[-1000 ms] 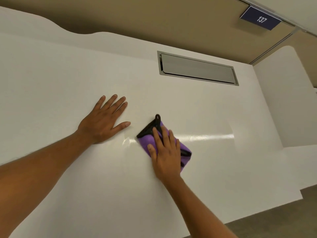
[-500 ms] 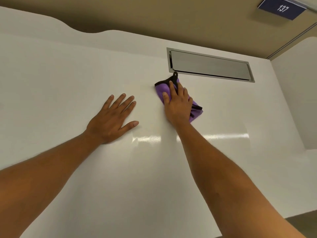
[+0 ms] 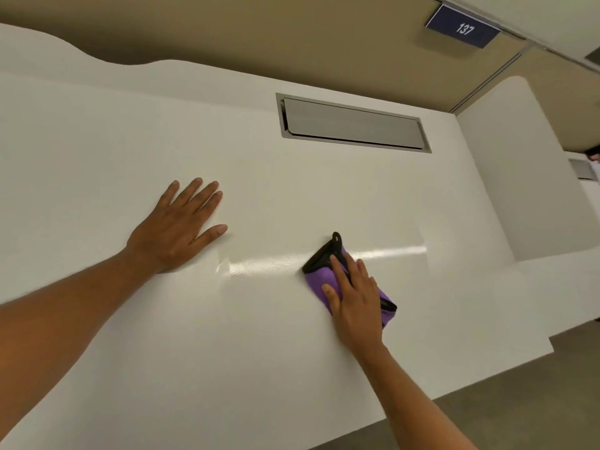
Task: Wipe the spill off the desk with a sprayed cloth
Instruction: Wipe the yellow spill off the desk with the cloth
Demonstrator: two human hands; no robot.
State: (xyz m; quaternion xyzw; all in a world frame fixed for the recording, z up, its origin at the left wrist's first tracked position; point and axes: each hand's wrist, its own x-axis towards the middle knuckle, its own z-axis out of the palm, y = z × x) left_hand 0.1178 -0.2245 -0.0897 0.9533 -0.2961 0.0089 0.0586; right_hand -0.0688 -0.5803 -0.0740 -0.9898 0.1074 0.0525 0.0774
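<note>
A folded purple cloth (image 3: 319, 277) with black trim and a black loop lies flat on the white desk (image 3: 292, 196), right of centre. My right hand (image 3: 355, 302) presses down on top of it with the fingers spread over the fabric. My left hand (image 3: 180, 227) rests palm down on the bare desk to the left, fingers apart, holding nothing. A glossy light streak runs across the surface between the two hands; no distinct spill can be made out.
A grey metal cable flap (image 3: 354, 125) is set into the desk behind the cloth. A tan partition (image 3: 292, 43) with a blue "137" sign (image 3: 462, 27) backs the desk. The desk's front edge runs lower right, with brown floor (image 3: 519, 401) beyond.
My right hand has pulled the cloth back from beside the cable flap toward me and to the right. My left hand has stayed flat in place.
</note>
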